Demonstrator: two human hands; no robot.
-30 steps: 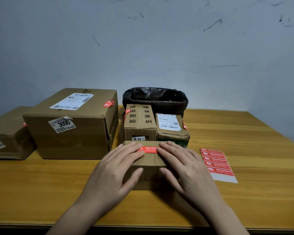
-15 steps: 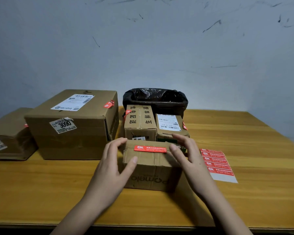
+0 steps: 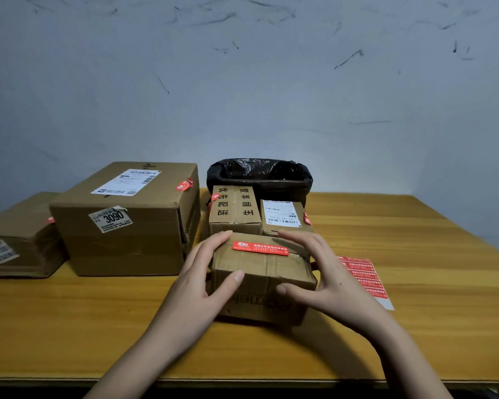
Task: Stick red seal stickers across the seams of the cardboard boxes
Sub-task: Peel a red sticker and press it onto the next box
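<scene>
Wooden tabletop [image 3: 415,240] before a scuffed grey wall carries my parcels. My left hand [image 3: 198,286] and right hand [image 3: 326,280] each grip an end of the small cardboard box [image 3: 262,280], seemingly tilted; its red seal sticker [image 3: 260,248] lies between my grips, sticker sheet [image 3: 366,279] beside it.

**What the view hides**

The left hand [image 3: 196,279] and right hand [image 3: 326,279] cover both ends of the small box [image 3: 261,279] and part of its front lettering. Behind that box, the sticker [image 3: 260,248] print is too small to read. Left of it, the flat box [image 3: 18,243] is cut by the frame edge.
</scene>
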